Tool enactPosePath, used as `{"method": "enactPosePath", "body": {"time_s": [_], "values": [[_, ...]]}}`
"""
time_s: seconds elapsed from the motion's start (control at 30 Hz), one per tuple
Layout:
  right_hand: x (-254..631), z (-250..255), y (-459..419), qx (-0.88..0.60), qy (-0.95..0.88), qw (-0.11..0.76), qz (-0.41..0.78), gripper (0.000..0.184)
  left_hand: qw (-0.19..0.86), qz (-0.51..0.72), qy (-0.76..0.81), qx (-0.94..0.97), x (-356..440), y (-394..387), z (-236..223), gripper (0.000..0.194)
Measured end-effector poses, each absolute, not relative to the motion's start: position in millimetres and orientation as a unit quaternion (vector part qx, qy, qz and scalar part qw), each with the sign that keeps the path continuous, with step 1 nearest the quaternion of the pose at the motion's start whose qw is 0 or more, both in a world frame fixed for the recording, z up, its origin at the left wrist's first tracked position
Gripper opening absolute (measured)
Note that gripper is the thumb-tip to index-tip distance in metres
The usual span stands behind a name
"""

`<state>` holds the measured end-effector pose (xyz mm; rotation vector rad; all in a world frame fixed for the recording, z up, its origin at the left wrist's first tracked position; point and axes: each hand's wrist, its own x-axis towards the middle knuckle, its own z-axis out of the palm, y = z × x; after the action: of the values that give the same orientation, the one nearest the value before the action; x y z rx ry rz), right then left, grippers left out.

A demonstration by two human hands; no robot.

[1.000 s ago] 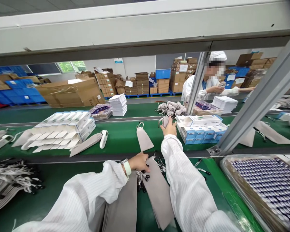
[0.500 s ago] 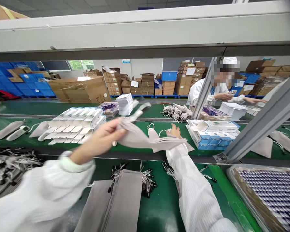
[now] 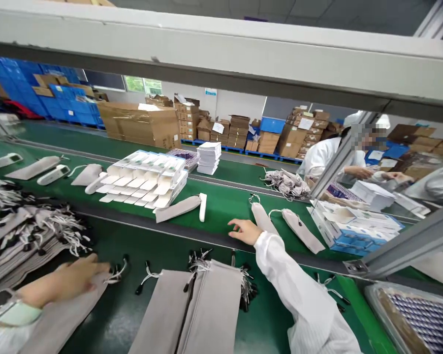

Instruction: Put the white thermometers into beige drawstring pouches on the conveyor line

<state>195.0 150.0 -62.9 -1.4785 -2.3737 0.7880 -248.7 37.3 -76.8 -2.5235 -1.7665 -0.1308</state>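
Note:
My left hand point(image 3: 68, 280), smeared by motion, is over the upper end of a grey drawstring pouch point(image 3: 68, 324) at the lower left. Its fingers are too blurred to show a grip. My right hand point(image 3: 245, 231) is open above the near edge of the green belt, fingers apart and holding nothing. Just beyond its wrist lie a grey pouch point(image 3: 262, 216) and another grey pouch point(image 3: 301, 230). To its left, a white handheld device point(image 3: 203, 207) touches the top of a pouch point(image 3: 177, 208). Flat pouches point(image 3: 216, 305) with black-tipped cords are stacked in front of me.
Open white-and-blue boxes point(image 3: 143, 177) stand on the belt at left, and more boxes point(image 3: 354, 228) at right. Piled pouches point(image 3: 33, 231) cover the near left. A metal post point(image 3: 409, 236) slants at right beside a tray point(image 3: 384, 314). A co-worker point(image 3: 328, 155) stands across the line.
My left hand has swung down and left from above the belt, where it held a pouch. My right hand has shifted left and towards me. The view has turned and tilted.

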Motion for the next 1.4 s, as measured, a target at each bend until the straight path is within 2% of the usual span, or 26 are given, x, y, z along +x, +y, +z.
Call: {"method": "enactPosePath", "body": {"time_s": [0.1,0.2,0.27,0.53,0.67,0.8,1.0,1.2,1.4], "values": [[185,-68,144,-0.485,-0.819,0.142,0.272,0.033,0.062,-0.121,-0.588,-0.797,-187,23,-73,0.030],[183,-76,147,-0.507,-0.811,0.161,0.244,0.028,-0.037,-0.108,-0.504,-0.856,-121,17,-55,0.033],[184,-84,152,-0.528,-0.807,0.153,0.214,0.026,-0.092,-0.060,-0.476,-0.873,-94,15,-53,0.026],[194,-112,170,-0.575,-0.796,0.106,0.154,0.021,-0.173,0.003,-0.492,-0.854,-77,36,-65,0.008],[193,-110,170,-0.595,-0.789,0.079,0.129,0.021,-0.273,0.063,-0.434,-0.856,-66,80,-61,0.021],[193,-108,169,-0.626,-0.771,0.045,0.106,0.017,-0.306,0.107,-0.410,-0.852,-51,108,-65,0.025],[192,-112,168,-0.658,-0.749,0.010,0.078,0.015,-0.384,0.235,-0.377,-0.809,-16,127,-78,0.031],[195,-115,168,-0.667,-0.740,0.003,0.082,0.013,-0.390,0.215,-0.361,-0.819,-30,131,-74,0.027],[194,-109,169,-0.707,-0.701,0.052,0.082,0.021,-0.267,0.144,-0.368,-0.879,-34,103,-65,0.021]]}}
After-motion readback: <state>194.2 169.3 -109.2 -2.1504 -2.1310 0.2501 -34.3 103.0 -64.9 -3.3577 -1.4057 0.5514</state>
